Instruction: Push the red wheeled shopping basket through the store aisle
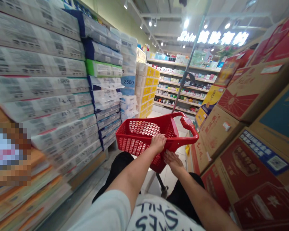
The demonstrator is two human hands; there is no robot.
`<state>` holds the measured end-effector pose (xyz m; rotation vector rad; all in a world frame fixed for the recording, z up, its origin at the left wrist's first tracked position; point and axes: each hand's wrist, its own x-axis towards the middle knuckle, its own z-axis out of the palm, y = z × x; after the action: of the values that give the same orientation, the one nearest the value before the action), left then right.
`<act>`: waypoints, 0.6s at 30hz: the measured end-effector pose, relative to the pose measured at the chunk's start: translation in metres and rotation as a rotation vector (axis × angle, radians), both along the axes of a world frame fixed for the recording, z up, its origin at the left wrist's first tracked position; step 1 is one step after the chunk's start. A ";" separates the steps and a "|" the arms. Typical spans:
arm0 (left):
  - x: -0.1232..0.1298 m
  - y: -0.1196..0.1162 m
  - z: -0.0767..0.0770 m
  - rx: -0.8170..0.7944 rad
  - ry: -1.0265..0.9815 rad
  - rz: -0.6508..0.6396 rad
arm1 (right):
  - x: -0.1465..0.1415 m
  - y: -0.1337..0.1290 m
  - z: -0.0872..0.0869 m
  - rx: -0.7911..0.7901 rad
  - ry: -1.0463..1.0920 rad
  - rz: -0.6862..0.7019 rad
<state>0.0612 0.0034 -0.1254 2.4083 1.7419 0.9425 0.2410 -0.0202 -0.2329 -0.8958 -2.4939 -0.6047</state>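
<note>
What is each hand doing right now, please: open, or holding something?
Left hand: closed, holding the rim of the red shopping basket.
Right hand: open, fingers flat on the basket.

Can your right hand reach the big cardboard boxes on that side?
Probably yes, if it lets go. Your right hand rests on the red shopping basket, and the cardboard boxes are stacked close beside it. Only the basket's handle lies between them, and nothing else seems in the way.

Narrow aisle (pixel 167 117) — cartons (pixel 240 96) right, packs (pixel 38 80) left
</note>
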 end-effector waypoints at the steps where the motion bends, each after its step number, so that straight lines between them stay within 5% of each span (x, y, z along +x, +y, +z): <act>1: 0.000 0.000 0.000 -0.007 -0.003 0.003 | 0.000 0.001 -0.001 -0.011 -0.044 0.017; 9: 0.003 0.003 0.000 0.006 0.007 -0.002 | -0.006 0.007 -0.018 -0.033 -0.136 0.003; 18: 0.005 0.002 -0.002 0.013 -0.017 0.010 | -0.014 -0.001 -0.019 -0.083 -0.067 -0.050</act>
<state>0.0661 0.0059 -0.1274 2.3943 1.7495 0.9760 0.2270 -0.0208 -0.2522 -0.9866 -2.5801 -0.5592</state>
